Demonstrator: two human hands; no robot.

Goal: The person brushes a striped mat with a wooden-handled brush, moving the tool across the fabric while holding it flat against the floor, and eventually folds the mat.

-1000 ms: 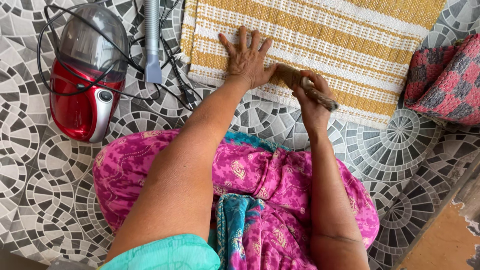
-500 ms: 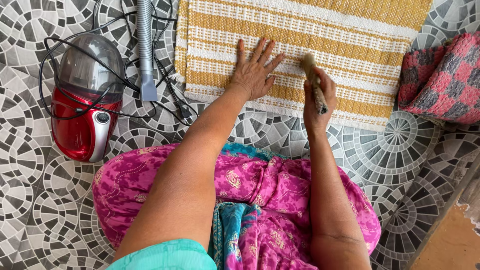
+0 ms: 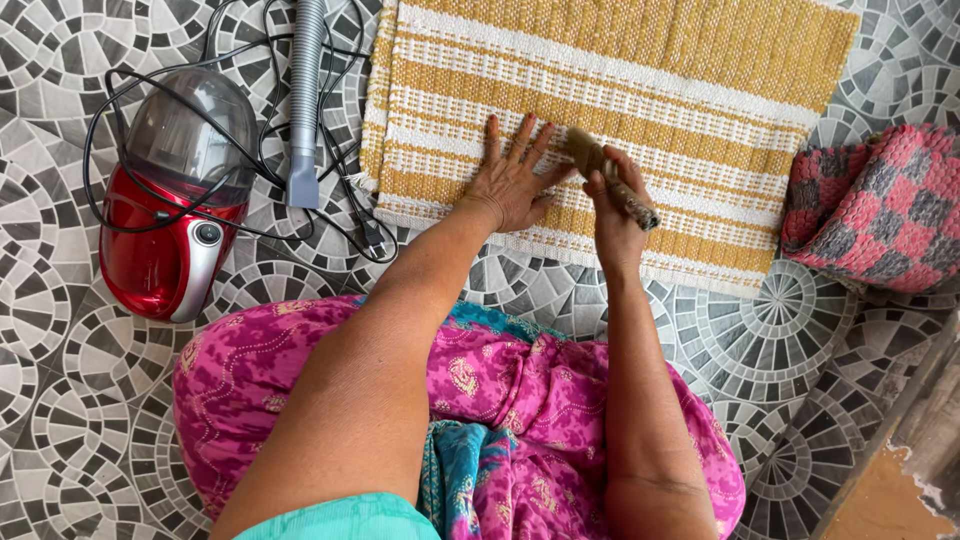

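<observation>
Hands meet at frame centre, over the near edge of a yellow-and-white striped mat (image 3: 640, 110) that fills the upper middle of the frame. Left hand (image 3: 512, 180) lies flat on the mat, palm down, fingers spread wide, holding nothing. Right hand (image 3: 612, 215) is closed around a small brush (image 3: 610, 178): dark handle sticks out lower right of the fist, tan bristle end points upper left and sits on the mat just beside the left fingertips. Whether the bristles press in or only touch, can't tell. Red canister vacuum (image 3: 172, 215) with clear dome sits at left on the patterned tile floor (image 3: 60, 420); its grey hose (image 3: 305, 100) and black cord (image 3: 330, 215) run along the mat's left edge. Pink-and-grey checked cloth (image 3: 880, 210) lies at right, just beside the mat's right edge. Pink patterned garment (image 3: 500, 390) covers the lap, lower centre.
</observation>
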